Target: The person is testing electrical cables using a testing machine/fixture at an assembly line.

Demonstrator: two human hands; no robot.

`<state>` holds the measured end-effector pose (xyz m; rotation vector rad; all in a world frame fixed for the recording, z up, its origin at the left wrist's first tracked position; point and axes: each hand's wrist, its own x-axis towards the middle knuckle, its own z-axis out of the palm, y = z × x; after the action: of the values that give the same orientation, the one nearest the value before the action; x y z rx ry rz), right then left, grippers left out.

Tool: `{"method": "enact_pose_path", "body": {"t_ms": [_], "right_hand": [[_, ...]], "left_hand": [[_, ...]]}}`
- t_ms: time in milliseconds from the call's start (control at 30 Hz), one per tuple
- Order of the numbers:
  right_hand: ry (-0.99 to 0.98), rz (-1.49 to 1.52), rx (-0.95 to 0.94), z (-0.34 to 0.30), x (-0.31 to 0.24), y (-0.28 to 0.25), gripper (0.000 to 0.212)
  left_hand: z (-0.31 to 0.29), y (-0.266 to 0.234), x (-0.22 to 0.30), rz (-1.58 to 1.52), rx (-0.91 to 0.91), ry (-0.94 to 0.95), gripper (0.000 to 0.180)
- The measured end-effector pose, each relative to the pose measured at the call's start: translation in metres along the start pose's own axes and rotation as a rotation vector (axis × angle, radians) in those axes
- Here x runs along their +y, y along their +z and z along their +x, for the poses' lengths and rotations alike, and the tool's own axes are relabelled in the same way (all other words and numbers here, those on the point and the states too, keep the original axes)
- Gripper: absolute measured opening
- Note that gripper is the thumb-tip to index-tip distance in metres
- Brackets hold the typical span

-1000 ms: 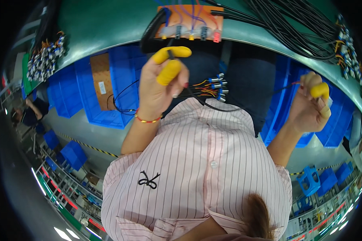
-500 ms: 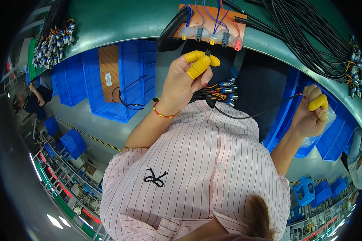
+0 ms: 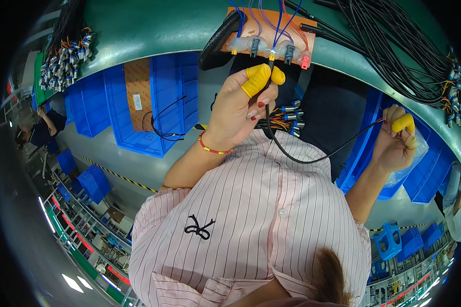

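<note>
My left hand, with yellow finger cots, pinches the plug end of a black cable. The plug's tip meets the yellow middle connector on an orange board at the bench edge; whether it is seated I cannot tell. Grey and red connectors sit beside it in clear glue, with blue, purple and red wires rising behind. The cable sags in a loop across to my right hand, whose fingers, one in a yellow cot, close on its other end near the blue crates.
Black cables lie coiled on the green bench, with metal connector ends hanging over the right edge. Another connector bundle hangs at the left. More cable ends rest at my lap. Blue crates stand below the bench.
My left hand has moved slightly up and right, bringing the plug from below the board up to the yellow connector. The right hand has barely moved.
</note>
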<state>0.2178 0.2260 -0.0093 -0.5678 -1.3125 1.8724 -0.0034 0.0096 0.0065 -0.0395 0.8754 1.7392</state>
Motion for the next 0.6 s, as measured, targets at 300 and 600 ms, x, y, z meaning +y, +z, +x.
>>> {"method": "enact_pose_path", "body": {"t_ms": [300,600], "right_hand": [[0.026,-0.036,0.036,0.005,-0.003,0.016,0.026],[-0.065,0.029,0.019,-0.004,-0.014,-0.002,0.032]], "left_hand": [[0.007,0.000,-0.001,-0.232,-0.082,-0.002,0.027],[0.014,0.007,0.013,0.249,-0.010,-0.023,0.045]]}}
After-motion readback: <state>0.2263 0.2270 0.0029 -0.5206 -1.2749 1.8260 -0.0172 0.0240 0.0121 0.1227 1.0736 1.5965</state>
